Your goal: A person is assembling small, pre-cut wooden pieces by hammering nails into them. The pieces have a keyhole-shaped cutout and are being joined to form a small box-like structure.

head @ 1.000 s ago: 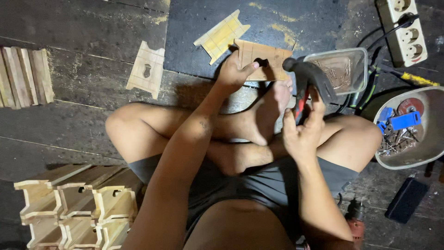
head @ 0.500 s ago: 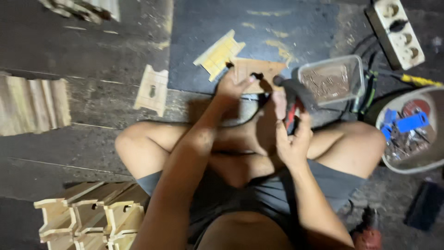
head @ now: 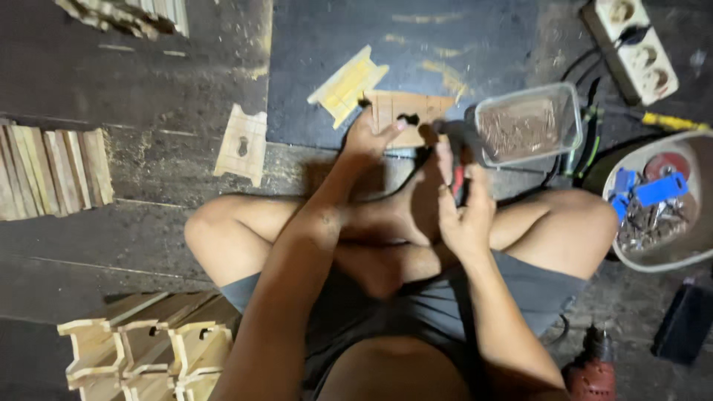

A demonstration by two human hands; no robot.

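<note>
Flat pale wooden cut-out panel (head: 405, 113) lies on the dark mat (head: 312, 67), far of the crossed legs. Head view only. Left hand (head: 365, 138) presses down on the panel's near left edge, fingers spread flat. Right hand (head: 464, 212) is clamped round the red-and-black handle of a hammer (head: 454, 160), its blurred dark head at the panel's right edge. Clear plastic tub of nails (head: 529, 122) just right. Second pale cut-out (head: 347, 84) touches the panel's far left corner. Stacked wooden pieces (head: 145, 353) near left.
</note>
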